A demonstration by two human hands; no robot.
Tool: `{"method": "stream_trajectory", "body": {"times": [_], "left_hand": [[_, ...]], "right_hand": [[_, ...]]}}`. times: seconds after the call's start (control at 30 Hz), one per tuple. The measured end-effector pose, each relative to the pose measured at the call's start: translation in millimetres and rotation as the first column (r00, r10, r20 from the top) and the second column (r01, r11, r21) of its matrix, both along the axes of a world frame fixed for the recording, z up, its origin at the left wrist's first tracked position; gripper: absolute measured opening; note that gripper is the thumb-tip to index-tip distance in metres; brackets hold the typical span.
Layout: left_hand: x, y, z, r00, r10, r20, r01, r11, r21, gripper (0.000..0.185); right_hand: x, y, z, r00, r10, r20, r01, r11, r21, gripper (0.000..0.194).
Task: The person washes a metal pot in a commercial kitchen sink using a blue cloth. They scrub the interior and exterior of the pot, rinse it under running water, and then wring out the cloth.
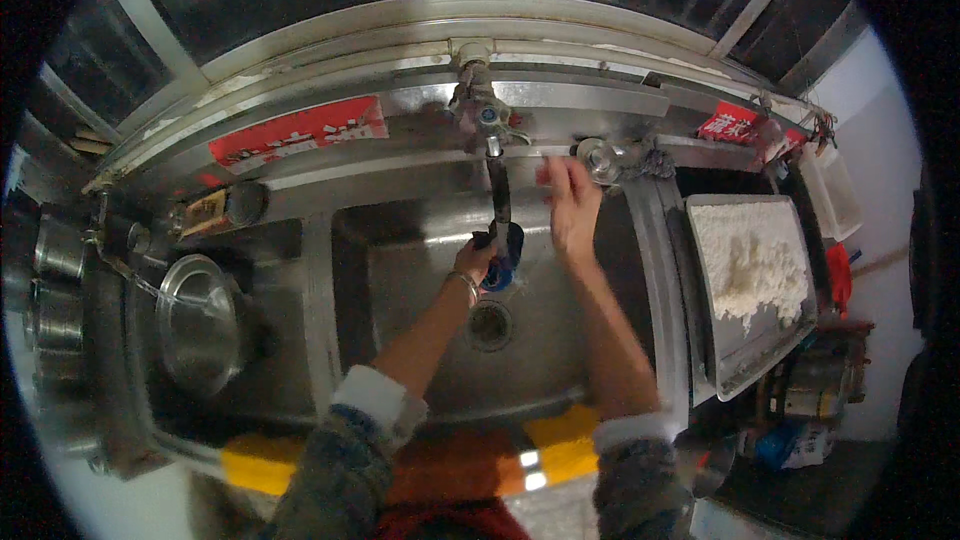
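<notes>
Over the middle basin of a steel sink (420, 375), my left hand (475, 261) grips a dark blue object (504, 274) in the water stream below the tap (491, 116). Its exact kind cannot be told; a black hose or spout (499, 184) hangs from the tap just above it. To the right of the spout, my right hand (574, 206) is raised near the back rim with bent fingers, slightly blurred, and nothing shows in it. The basin's drain (489, 325) lies below my left hand.
A round steel bowl (196, 330) stands in the left basin under another running tap (124, 266). At the right is a metal tray (757, 334) with a white crumbly mass (750, 255). A steel pot scrubber (658, 161) and a round metal item (598, 157) sit on the back ledge.
</notes>
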State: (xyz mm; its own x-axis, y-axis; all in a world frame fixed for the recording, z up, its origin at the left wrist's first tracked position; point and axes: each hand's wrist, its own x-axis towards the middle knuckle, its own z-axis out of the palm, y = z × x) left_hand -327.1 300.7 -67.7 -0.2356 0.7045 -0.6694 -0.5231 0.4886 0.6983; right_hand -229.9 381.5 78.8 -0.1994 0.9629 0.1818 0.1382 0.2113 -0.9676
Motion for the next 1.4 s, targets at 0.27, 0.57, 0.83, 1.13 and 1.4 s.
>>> {"method": "stream_trajectory", "body": {"times": [0.27,0.57,0.83,1.13,1.4], "left_hand": [[7,5,-7,0.678,-0.103,-0.728,0.137,0.991,-0.013,0.042],[25,-5,-15,0.730,0.510,-0.455,-0.294,0.835,0.465,0.035],[-4,-18,29,0.801,0.194,-0.566,-0.055,0.966,0.253,0.042],[-8,-28,4,0.992,-0.106,-0.074,0.129,0.830,0.542,0.053],[-36,-5,38,0.678,-0.041,-0.734,0.405,0.854,0.327,0.044]], "right_hand": [[1,-41,-143,0.981,0.038,-0.191,-0.187,0.469,-0.863,0.054],[-20,-26,-209,0.762,0.149,-0.631,-0.582,0.585,-0.565,0.038],[-16,-63,-108,0.945,0.226,0.235,-0.126,0.919,-0.374,0.037],[-3,-18,-108,0.676,-0.080,-0.732,-0.564,0.584,-0.584,0.030],[15,-24,-65,0.808,0.122,-0.576,-0.535,0.562,-0.631,0.048]]}}
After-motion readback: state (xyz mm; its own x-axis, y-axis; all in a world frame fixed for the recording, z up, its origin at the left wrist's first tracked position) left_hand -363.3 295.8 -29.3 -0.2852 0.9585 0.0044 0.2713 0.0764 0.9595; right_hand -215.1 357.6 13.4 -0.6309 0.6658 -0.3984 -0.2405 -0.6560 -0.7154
